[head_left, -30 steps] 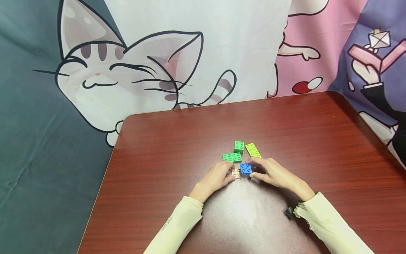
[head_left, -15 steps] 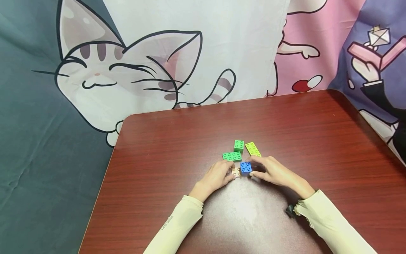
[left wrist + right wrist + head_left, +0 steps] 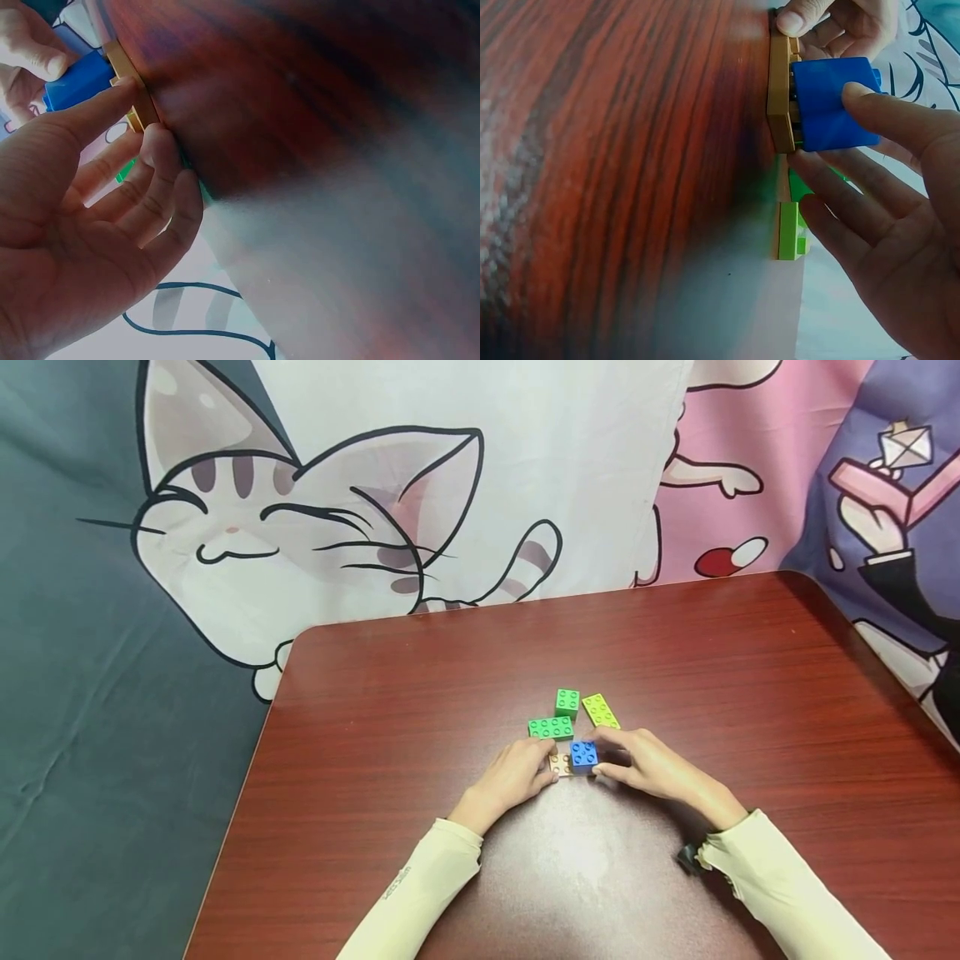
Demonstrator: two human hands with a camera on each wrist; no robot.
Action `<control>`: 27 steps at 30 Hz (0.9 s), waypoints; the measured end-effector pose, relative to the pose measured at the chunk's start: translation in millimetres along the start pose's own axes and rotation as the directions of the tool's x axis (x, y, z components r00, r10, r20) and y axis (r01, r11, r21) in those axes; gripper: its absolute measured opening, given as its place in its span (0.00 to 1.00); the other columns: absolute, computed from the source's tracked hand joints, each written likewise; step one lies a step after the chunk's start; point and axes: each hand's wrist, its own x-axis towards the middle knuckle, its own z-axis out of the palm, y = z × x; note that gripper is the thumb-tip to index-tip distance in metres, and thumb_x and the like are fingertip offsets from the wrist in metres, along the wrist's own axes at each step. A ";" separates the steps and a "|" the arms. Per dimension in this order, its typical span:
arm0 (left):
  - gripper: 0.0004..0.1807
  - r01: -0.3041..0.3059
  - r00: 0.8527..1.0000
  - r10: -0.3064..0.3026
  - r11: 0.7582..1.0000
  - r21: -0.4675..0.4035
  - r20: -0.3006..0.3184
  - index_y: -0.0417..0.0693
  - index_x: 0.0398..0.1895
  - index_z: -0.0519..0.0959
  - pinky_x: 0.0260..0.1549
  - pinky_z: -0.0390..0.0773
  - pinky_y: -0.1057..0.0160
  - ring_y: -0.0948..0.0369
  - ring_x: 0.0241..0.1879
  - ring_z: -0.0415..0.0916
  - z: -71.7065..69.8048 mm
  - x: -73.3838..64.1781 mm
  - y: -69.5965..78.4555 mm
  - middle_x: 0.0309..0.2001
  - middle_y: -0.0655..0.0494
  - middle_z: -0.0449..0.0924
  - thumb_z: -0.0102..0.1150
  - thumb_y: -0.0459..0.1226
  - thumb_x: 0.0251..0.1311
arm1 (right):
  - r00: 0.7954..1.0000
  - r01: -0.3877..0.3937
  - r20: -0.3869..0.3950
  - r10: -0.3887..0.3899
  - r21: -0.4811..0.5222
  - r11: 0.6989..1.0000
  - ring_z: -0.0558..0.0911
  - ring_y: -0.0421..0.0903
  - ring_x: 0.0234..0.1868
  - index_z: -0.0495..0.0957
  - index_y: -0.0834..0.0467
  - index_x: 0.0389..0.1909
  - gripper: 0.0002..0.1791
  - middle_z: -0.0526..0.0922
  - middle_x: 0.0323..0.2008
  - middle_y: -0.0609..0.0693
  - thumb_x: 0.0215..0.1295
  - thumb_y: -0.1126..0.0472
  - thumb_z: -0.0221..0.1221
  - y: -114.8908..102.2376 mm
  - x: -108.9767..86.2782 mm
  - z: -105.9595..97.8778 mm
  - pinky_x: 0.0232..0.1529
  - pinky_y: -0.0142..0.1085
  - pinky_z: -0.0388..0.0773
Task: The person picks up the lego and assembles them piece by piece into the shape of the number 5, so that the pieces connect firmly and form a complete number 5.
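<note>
A blue toy brick [image 3: 583, 757] sits over the right part of a flat tan building plate [image 3: 559, 765] on the table. In the right wrist view, several of the tan plate's studs show in a thin gap under the blue brick [image 3: 832, 103]. My right hand [image 3: 647, 766] pinches the blue brick, thumb on the near side and fingers on the far side. With thumb and fingertips, my left hand [image 3: 506, 779] grips the left end of the tan plate. The left wrist view shows the thumb [image 3: 112, 105] against the plate's edge [image 3: 142, 101].
Just behind the hands lie a long green brick [image 3: 551, 727], a small square green brick [image 3: 567, 702] and a flat lime plate [image 3: 601, 711]. The red-brown wooden table [image 3: 390, 718] ends at a cartoon-print cloth [image 3: 585, 460] at the back.
</note>
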 end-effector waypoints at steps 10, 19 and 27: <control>0.13 0.000 1.000 0.000 1.000 0.009 -0.001 0.47 0.41 0.75 0.24 0.68 0.66 0.65 0.27 0.66 -0.2 0.7 0.9 0.29 0.61 0.70 0.63 0.41 0.56 | 1.000 -0.005 -0.005 0.005 -0.003 1.000 0.81 0.44 0.38 0.74 0.57 0.47 0.17 0.82 0.39 0.46 0.55 0.66 0.64 -0.3 -0.9 -0.5 0.39 0.45 0.76; 0.13 -0.011 1.000 0.011 1.000 0.012 -0.003 0.46 0.41 0.74 0.23 0.67 0.67 0.65 0.26 0.66 -0.8 0.2 1.2 0.28 0.61 0.70 0.63 0.41 0.56 | 0.998 0.045 -0.039 -0.047 -0.053 0.998 0.79 0.39 0.34 0.73 0.58 0.47 0.18 0.81 0.36 0.45 0.55 0.65 0.65 0.6 -2.8 2.5 0.35 0.42 0.77; 0.12 -0.004 1.000 0.004 1.000 0.010 -0.001 0.47 0.40 0.74 0.24 0.68 0.67 0.65 0.26 0.66 -0.6 0.0 1.2 0.28 0.61 0.70 0.63 0.41 0.56 | 0.997 0.056 -0.053 -0.058 -0.051 0.997 0.80 0.42 0.35 0.73 0.59 0.48 0.19 0.81 0.37 0.46 0.55 0.65 0.64 0.4 -4.6 5.6 0.35 0.43 0.77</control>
